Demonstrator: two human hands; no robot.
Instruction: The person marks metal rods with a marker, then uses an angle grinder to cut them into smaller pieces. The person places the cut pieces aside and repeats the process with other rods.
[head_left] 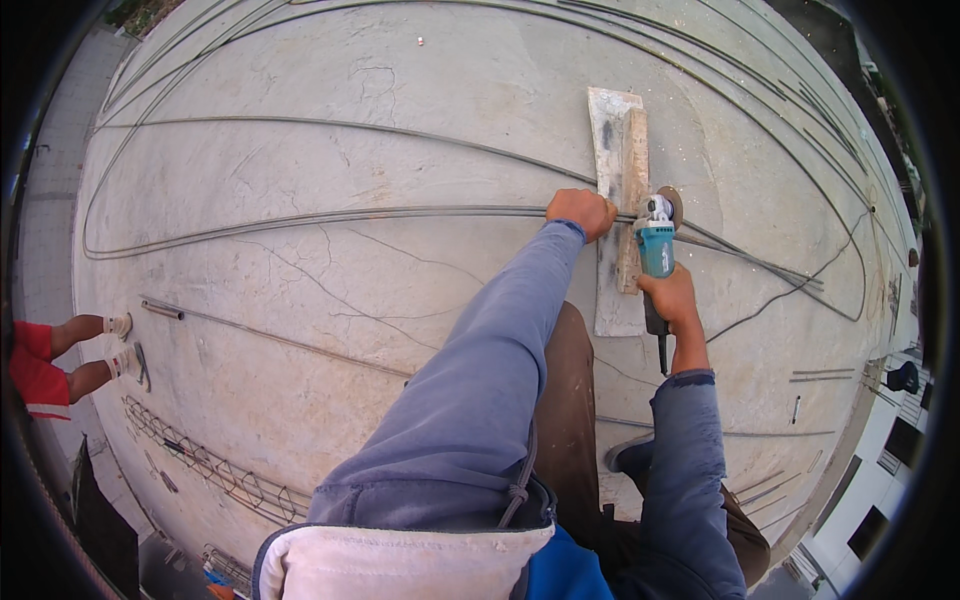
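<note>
My left hand [582,213] is closed around a bundle of long thin steel bars [400,212], pressing them down beside a wooden block [634,150]. The block lies on a wider pale board [609,125]. My right hand [672,297] grips a teal angle grinder [656,250] by its body, cord end toward me. Its round cutting disc [673,205] stands at the bars, just right of the block. Whether the disc touches the metal I cannot tell. The cut ends of the bars run on to the right past the grinder.
More long bars [460,8] curve across the far side of the cracked concrete slab [300,340]. A metal pipe [160,308] and a rebar cage [215,465] lie at the left. Another person in red shorts [38,370] stands at the left edge. A dark cable [760,308] trails right.
</note>
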